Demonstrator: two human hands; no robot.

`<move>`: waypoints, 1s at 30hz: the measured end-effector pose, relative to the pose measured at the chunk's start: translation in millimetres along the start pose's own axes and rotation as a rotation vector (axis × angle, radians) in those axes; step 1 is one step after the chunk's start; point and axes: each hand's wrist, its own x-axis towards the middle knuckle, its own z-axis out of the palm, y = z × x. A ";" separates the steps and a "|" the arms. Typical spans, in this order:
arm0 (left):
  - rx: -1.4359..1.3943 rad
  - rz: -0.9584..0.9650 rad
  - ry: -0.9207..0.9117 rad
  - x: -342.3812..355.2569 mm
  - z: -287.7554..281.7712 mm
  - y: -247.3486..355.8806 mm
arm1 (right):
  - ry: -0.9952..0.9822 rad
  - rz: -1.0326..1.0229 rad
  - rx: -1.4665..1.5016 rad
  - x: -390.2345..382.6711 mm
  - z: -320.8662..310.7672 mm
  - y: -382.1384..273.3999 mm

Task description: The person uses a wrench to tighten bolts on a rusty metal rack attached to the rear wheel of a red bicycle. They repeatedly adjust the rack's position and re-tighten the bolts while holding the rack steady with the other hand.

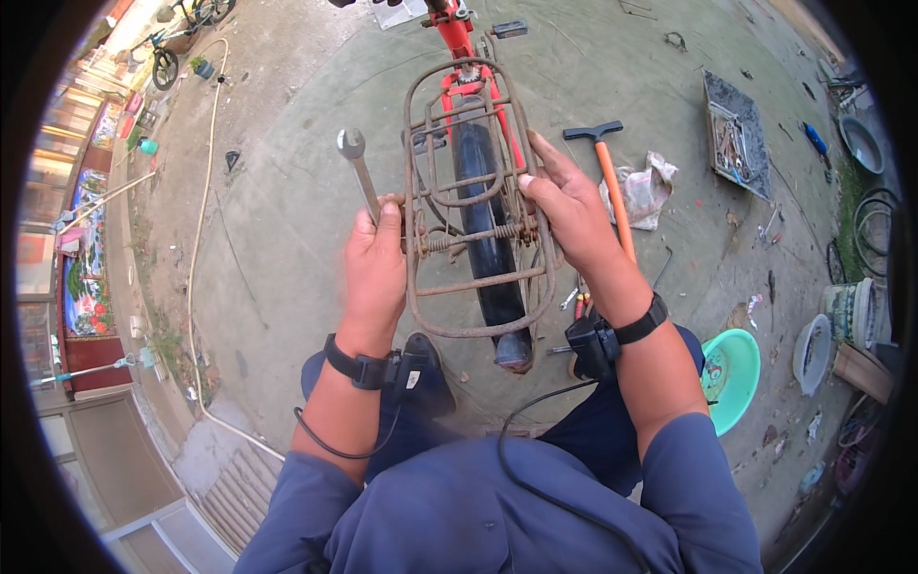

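In front of me stands a red bicycle (456, 36) with a rusty rear rack (497, 281) over its black mudguard (473, 158). My left hand (373, 260) is closed round a metal wrench (360, 174), its open jaw pointing up and away. The fingers of that hand sit close beside the rack's left rail, near a spring (442, 245). On the right side, my right hand (574, 215) grips the rack's rail, thumb on top and index finger stretched along it. Its lower fingers are partly hidden. A second spring shows near the right rail.
Right of the bicycle lie an orange-handled tool with a black crossbar (613, 187), a crumpled cloth (652, 191) and a dark tray (715, 96) of wrenches. A green basin (746, 378) stands by my right knee. A long hose (203, 215) runs along the left.
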 end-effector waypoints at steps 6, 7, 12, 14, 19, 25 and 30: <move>-0.052 0.003 -0.071 -2.3 0.0 -2.6 | 0.018 -0.021 0.013 -2.7 1.2 9.7; -0.044 -0.001 -0.074 -3.1 -2.3 -4.3 | -0.063 -0.037 0.083 -4.7 -0.1 10.2; -0.081 -0.002 -0.058 -5.9 -4.5 -8.3 | -0.125 -0.014 -0.045 -10.3 -1.9 11.4; -0.088 -0.036 -0.024 -6.8 -2.3 -7.3 | -0.123 -0.041 -0.035 -10.3 -2.0 11.0; -0.029 -0.030 0.010 -7.4 2.9 -5.4 | -0.115 0.030 -0.058 -9.1 -5.3 7.3; -0.103 -0.032 -0.021 -6.2 -5.5 -12.5 | -0.127 -0.042 0.013 -11.9 0.3 4.5; -0.092 -0.039 0.017 -3.1 -6.7 -17.5 | -0.033 -0.033 -0.011 -11.4 8.1 6.6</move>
